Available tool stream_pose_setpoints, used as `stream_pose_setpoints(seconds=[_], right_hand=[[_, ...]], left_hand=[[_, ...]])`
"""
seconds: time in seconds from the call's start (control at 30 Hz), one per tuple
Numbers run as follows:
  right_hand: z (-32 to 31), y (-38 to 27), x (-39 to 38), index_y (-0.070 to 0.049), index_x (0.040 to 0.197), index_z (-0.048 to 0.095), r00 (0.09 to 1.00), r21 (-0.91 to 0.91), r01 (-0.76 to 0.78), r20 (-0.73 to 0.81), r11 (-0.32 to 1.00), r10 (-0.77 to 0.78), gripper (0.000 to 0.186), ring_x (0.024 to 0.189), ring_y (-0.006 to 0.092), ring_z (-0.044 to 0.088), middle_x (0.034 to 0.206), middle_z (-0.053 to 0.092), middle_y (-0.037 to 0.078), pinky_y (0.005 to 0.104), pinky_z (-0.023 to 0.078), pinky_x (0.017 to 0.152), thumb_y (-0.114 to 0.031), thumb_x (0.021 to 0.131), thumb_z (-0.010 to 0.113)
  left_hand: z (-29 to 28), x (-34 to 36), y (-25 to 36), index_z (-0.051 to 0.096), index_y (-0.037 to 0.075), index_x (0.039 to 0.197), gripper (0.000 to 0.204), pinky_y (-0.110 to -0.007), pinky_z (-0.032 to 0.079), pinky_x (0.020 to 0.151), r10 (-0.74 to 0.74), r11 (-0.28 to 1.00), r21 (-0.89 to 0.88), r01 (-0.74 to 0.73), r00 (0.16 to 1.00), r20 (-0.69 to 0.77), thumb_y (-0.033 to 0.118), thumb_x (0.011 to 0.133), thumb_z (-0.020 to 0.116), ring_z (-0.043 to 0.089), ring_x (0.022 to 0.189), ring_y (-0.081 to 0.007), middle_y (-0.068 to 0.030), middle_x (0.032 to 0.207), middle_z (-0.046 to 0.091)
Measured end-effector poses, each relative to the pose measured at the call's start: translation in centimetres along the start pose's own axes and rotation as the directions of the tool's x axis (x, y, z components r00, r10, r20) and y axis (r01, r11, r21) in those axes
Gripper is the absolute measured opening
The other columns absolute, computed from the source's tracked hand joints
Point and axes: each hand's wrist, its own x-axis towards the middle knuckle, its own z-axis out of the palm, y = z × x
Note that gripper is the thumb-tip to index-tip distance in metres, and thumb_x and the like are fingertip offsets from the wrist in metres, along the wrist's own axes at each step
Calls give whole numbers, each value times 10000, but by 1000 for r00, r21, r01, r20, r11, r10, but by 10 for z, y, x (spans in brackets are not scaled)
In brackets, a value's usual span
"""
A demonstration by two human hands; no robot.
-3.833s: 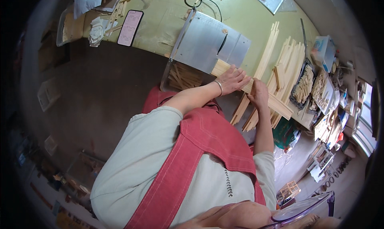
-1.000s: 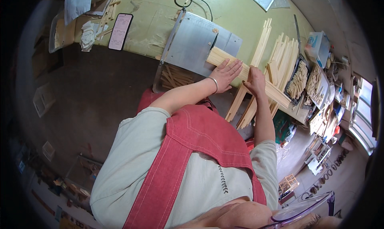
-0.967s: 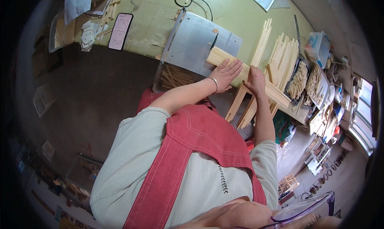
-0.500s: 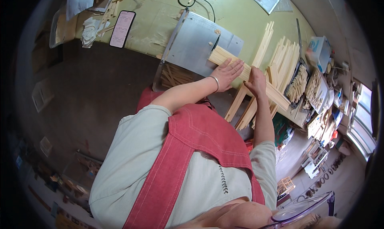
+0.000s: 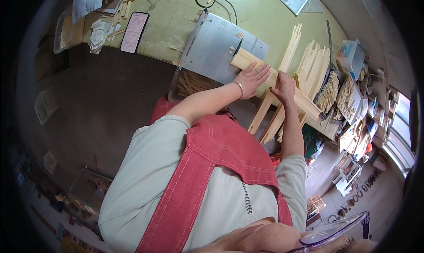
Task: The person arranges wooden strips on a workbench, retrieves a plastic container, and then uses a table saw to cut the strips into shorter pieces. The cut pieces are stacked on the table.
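A bundle of pale wooden strips (image 5: 305, 103) lies slantwise across the metal top of a small table saw (image 5: 212, 39). Its far-left end is beside the dark saw blade (image 5: 239, 46). My left hand (image 5: 252, 79), with a bangle at the wrist, lies flat on the strips, fingers stretched out. Farther right along the bundle, my right hand (image 5: 284, 88) is closed around the strips, its fingertips partly hidden. Small offcuts (image 5: 240, 35) sit on the saw top near the blade.
More wooden strips (image 5: 317, 67) lie stacked to the right, and some strips (image 5: 261, 114) jut over the table's near edge. A phone (image 5: 134, 32) lies on the green table (image 5: 170, 21) at left. Behind the saw runs a black cable (image 5: 229, 8). A plastic box (image 5: 352, 58) stands at far right.
My left hand and the strips' end have shifted very slightly to the right. Small offcuts near the blade sit a little differently. My right hand keeps its grip.
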Motion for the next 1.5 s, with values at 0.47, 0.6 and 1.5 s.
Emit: stream_pose_setpoints(seconds=[0.47, 0.6, 1.5], right_hand=[[-5, 2, 10, -30, 1240, 564, 1000, -14, -9, 20, 1000, 9, 681, 1046, 379, 613, 1068, 638, 174, 476, 510, 900, -149, 618, 817], [-10, -3, 11, -35, 1253, 567, 1000, -12, -16, 22, 1000, 16, 688, 1060, 378, 613, 1084, 643, 172, 485, 506, 913, -154, 623, 816], [2, -17, -43, -14, 1237, 563, 996, 17, -78, 33, 997, 78, 718, 1040, 406, 610, 1053, 634, 197, 477, 508, 903, -171, 595, 845]], left_hand=[[-1, 6, -6, 236, 28, 1609, 974, -512, 26, 1269, -6, 998, -57, 4, 999, -35, 472, 870, 690, 93, 1598, -259, -140, 1706, 172], [-1, 9, -7, 233, 29, 1610, 978, -511, 26, 1269, -8, 999, -50, 7, 999, -36, 472, 869, 693, 91, 1598, -258, -139, 1707, 169], [-8, -29, 10, 406, 20, 1500, 798, -509, 237, 1221, 129, 955, -257, -150, 987, -99, 347, 853, 740, 303, 1508, -285, -169, 1588, 367]])
